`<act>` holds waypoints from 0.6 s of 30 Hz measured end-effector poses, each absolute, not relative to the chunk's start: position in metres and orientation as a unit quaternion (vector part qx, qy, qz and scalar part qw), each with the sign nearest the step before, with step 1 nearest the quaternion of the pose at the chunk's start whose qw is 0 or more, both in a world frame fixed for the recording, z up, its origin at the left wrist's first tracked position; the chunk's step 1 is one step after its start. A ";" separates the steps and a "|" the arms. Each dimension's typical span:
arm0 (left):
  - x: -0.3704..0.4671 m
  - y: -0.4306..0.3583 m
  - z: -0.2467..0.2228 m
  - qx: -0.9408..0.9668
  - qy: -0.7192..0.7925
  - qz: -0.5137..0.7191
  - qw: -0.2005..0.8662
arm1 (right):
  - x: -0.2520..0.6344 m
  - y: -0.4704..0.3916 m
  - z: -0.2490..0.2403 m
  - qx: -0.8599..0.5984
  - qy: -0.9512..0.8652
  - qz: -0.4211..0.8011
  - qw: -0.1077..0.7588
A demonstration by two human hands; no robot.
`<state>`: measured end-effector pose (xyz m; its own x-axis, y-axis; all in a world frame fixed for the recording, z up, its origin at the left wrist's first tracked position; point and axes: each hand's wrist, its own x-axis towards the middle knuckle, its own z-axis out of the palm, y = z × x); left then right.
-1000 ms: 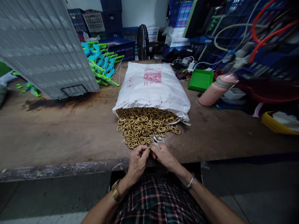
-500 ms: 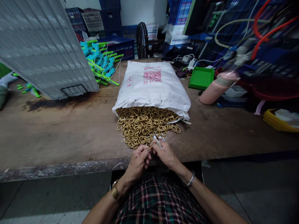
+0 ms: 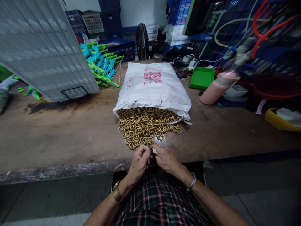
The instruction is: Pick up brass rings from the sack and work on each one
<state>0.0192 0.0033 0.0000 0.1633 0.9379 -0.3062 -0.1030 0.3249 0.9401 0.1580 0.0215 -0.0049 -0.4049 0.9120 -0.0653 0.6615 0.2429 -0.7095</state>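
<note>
Gold-coloured rings (image 3: 141, 128) spill in a heap from the mouth of a white woven sack (image 3: 152, 91) with red print. Just in front of the heap, my left hand (image 3: 141, 160) is closed in a pinch on one ring, mostly hidden by the fingers. My right hand (image 3: 166, 158) grips a small knife-like tool (image 3: 155, 151) with a pale body and a dark tip. Its tip points left and meets the left fingertips. Both hands are close together at the table's front edge.
A grey ribbed panel (image 3: 47, 50) leans at the left beside teal and green plastic parts (image 3: 103, 66). On the right stand a green tray (image 3: 201, 78), a pink bottle (image 3: 217, 89) and a yellow tray (image 3: 281, 121). A black fan (image 3: 142, 40) is behind the wooden table (image 3: 70, 135).
The tool in my right hand has swung from pointing up and away to pointing left at the left fingertips. The left hand has barely moved; heap and sack stay put.
</note>
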 end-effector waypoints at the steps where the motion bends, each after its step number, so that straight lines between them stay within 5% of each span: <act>1: 0.019 0.003 0.000 0.419 0.505 0.405 0.637 | 0.158 0.022 -0.004 -0.516 -0.769 0.335 0.175; 10: 0.018 -0.014 0.024 0.423 0.409 0.378 0.715 | 0.166 0.041 -0.014 -0.615 -0.752 0.220 0.088; 18: 0.011 -0.002 0.006 0.210 0.394 0.466 0.763 | 0.155 0.044 -0.012 -0.564 -0.773 0.219 0.191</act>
